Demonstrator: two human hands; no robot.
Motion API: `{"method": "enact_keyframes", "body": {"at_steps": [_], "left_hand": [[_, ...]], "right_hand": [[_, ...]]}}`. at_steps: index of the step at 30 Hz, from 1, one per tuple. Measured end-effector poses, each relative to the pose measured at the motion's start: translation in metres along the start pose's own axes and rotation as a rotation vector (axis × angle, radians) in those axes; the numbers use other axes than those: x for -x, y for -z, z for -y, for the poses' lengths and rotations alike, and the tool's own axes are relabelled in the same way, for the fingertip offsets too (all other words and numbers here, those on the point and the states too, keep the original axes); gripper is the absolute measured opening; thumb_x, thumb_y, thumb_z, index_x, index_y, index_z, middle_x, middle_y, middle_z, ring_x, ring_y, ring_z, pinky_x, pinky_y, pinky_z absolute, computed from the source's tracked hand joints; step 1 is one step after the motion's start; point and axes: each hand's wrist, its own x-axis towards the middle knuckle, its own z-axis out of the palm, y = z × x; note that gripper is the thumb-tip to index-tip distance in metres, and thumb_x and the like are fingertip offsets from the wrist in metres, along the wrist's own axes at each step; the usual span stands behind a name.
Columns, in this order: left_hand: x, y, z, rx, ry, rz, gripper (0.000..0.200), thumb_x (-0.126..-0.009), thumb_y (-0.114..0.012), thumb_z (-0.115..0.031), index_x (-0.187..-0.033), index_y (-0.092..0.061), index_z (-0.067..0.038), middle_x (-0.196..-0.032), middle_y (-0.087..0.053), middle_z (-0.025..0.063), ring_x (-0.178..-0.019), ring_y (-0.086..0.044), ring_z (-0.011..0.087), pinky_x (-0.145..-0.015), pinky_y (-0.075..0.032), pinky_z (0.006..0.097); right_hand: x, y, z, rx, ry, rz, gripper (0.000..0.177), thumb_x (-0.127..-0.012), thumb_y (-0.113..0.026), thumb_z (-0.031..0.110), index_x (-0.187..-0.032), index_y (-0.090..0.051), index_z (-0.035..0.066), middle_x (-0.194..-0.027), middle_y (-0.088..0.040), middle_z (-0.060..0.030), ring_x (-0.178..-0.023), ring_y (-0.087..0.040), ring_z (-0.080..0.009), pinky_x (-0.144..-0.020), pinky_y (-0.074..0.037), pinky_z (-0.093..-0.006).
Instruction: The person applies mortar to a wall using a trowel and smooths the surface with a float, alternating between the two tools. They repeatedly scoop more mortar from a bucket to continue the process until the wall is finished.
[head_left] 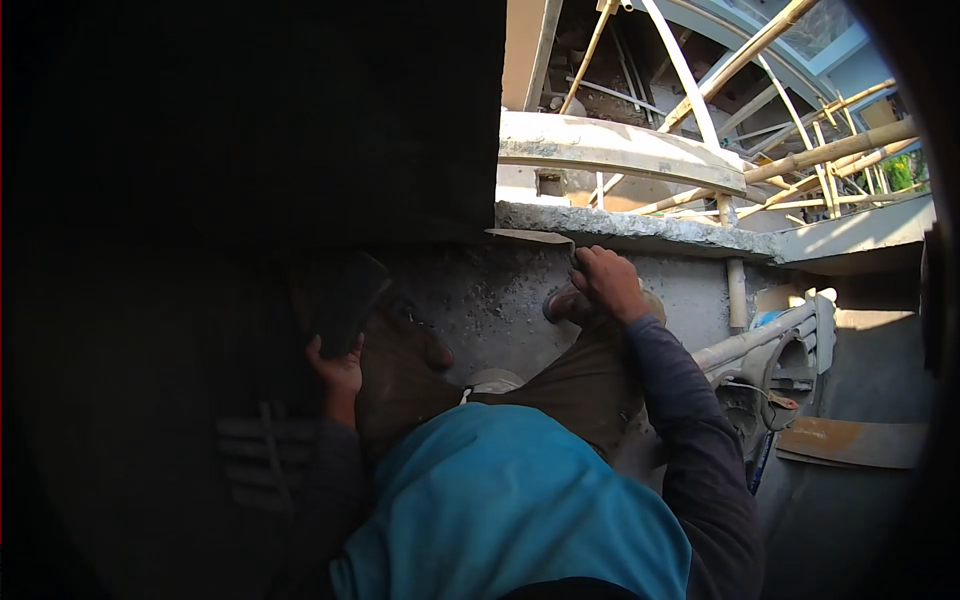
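Note:
My right hand (610,282) is closed round the handle of a trowel (530,237). The trowel's pale, pointed blade extends left beside the broken edge of a concrete ledge (640,222). In the shade on the left, my left hand (338,372) grips the lower edge of a dark, flat, roughly rectangular board (345,295). That board is tilted, and its far side fades into shadow. Between my legs lies a grey floor (490,320) scattered with crumbs of mortar.
A large dark wall (250,120) fills the upper left. Beyond the ledge stand bamboo poles (740,65) and a pale beam (620,150). To my right are a mortar-crusted bucket-like container (790,365), a rusty-brown plank (850,442) and an upright pipe (737,292).

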Motion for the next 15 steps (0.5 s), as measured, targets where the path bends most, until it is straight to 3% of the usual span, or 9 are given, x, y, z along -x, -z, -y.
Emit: {"method": "enact_keyframes", "body": {"at_steps": [5, 15], "left_hand": [[-0.001, 0.007, 0.001, 0.06, 0.012, 0.039, 0.05, -0.082, -0.066, -0.036, -0.124, -0.055, -0.012, -0.123, -0.061, 0.005, -0.108, -0.06, 0.0248, -0.087, -0.052, 0.0469], [0.0, 0.008, 0.001, 0.115, 0.005, 0.103, 0.049, -0.083, -0.065, -0.035, -0.122, -0.055, -0.009, -0.116, -0.065, 0.0079, -0.101, -0.064, 0.027, -0.085, -0.053, 0.0452]], "right_hand": [[-0.02, 0.014, 0.003, 0.106, -0.121, 0.181, 0.025, -0.087, -0.061, 0.031, -0.097, -0.059, 0.009, -0.091, -0.064, -0.0128, -0.088, -0.064, -0.0349, -0.074, -0.051, -0.0485], [-0.047, 0.048, 0.011, 0.206, -0.124, 0.233, 0.026, -0.087, -0.061, 0.031, -0.098, -0.063, 0.008, -0.093, -0.067, -0.0155, -0.089, -0.066, -0.0353, -0.076, -0.052, -0.0465]]}}
